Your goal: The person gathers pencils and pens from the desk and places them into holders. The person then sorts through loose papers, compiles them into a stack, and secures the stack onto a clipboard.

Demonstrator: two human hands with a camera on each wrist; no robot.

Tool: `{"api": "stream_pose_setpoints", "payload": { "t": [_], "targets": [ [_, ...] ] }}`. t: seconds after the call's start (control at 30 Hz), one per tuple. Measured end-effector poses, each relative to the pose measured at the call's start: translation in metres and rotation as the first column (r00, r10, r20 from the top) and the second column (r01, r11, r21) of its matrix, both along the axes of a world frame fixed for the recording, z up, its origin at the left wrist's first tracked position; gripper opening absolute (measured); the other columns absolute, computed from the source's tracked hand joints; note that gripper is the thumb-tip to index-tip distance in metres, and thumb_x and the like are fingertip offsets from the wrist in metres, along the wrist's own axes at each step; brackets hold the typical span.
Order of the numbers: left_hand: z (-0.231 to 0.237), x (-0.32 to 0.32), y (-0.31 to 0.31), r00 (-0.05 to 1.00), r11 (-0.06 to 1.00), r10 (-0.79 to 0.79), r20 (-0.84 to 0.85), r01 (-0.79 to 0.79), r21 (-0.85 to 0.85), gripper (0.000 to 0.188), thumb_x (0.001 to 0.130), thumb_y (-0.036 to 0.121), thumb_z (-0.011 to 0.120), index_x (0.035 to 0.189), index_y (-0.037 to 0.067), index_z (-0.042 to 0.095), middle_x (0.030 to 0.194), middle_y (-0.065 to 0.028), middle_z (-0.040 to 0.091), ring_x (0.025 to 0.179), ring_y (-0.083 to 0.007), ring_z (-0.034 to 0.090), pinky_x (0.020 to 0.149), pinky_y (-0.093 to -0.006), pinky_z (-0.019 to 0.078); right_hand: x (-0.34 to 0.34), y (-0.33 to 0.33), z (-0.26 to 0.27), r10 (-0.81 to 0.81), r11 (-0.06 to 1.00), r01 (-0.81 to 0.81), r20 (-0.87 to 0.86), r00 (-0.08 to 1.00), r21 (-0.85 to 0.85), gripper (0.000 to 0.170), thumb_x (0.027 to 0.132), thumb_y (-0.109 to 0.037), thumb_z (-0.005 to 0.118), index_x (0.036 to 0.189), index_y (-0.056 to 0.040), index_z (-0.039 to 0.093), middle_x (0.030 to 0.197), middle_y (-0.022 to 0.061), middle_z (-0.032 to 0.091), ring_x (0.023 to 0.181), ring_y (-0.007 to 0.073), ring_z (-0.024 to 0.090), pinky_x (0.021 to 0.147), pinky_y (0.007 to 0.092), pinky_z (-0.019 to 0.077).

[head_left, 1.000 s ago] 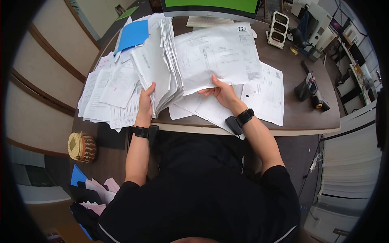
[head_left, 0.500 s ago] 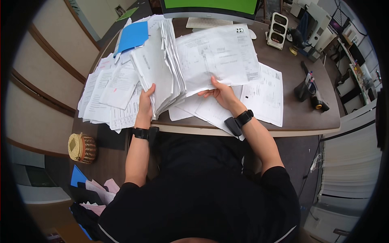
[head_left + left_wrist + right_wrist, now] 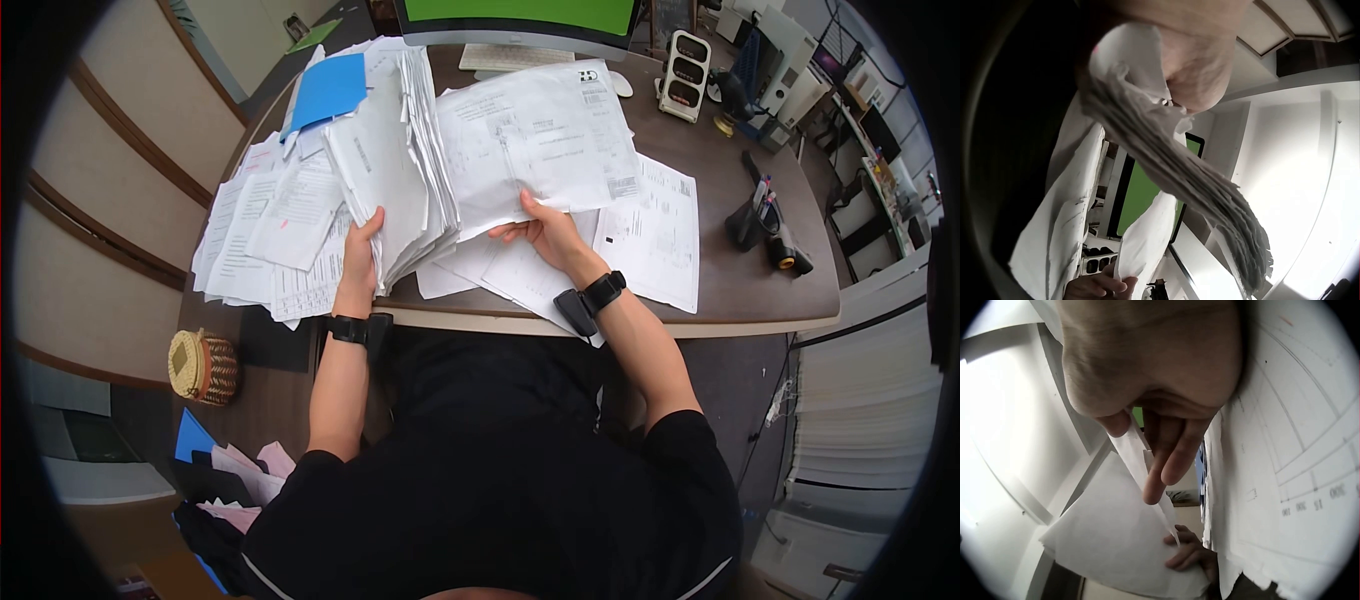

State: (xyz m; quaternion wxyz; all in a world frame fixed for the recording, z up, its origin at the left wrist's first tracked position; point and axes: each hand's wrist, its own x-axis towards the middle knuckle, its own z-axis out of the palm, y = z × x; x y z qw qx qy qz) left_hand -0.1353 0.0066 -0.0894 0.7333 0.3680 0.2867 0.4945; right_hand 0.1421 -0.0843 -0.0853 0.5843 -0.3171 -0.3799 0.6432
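A thick stack of paper (image 3: 382, 165) stands tilted on its near edge, and my left hand (image 3: 362, 250) grips its near left corner with the thumb on the face. In the left wrist view the layered page edges (image 3: 1179, 165) fan out. My right hand (image 3: 550, 236) pinches the near edge of a printed drawing sheet (image 3: 545, 135), thumb on top and fingers beneath. The sheet is raised at a slant, its left side against the stack. From the right wrist view, the right hand's (image 3: 1154, 362) lower fingers hang loosely beside the sheet.
Loose printed sheets (image 3: 255, 235) spread at the left, under a blue folder (image 3: 330, 88). More drawings (image 3: 660, 235) lie under my right hand. Behind are a keyboard (image 3: 515, 55), mouse (image 3: 621, 84) and monitor (image 3: 520, 12). A pen holder (image 3: 745, 225) stands right; a woven basket (image 3: 203, 365) sits lower left.
The drawing sheet has sunk slightly toward me and to the left, uncovering more of the mouse. The stack leans a little further right. Both hands keep their hold.
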Motion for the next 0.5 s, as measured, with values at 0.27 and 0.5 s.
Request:
{"api": "stream_pose_setpoints", "payload": {
  "t": [0.27, 0.5],
  "targets": [
    [-0.0013, 0.0005, -0.0024, 1.0, 1.0, 0.0, -0.01, 0.0, 0.013, 0.048, 0.09, 0.012, 0.056, 0.131, -0.005, 0.039, 0.121, -0.0172, 0.055, 0.106, -0.0268, 0.059, 0.091, -0.0362, 0.0497, -0.0011, -0.0016, 0.0, -0.013, 1.0, 0.013, 0.009, 1.0, 0.003, 0.049, 0.099, -0.034, 0.042, 0.121, 0.0089, 0.045, 0.104, 0.0227, 0.063, 0.085, 0.0296, 0.067, 0.069, 0.0308, 0.0528],
    [0.002, 0.0026, -0.004, 1.0, 1.0, 0.009, -0.008, -0.009, 0.017, 0.048, 0.09, 0.013, 0.057, 0.131, -0.005, 0.039, 0.12, -0.0176, 0.056, 0.106, -0.0271, 0.059, 0.09, -0.0367, 0.05, 0.0005, -0.0006, 0.0006, -0.001, 1.0, 0.001, 0.002, 1.0, -0.019, 0.046, 0.098, -0.033, 0.045, 0.121, 0.0059, 0.048, 0.108, 0.0185, 0.062, 0.086, 0.0287, 0.067, 0.069, 0.0304, 0.0512]
  ]
}}
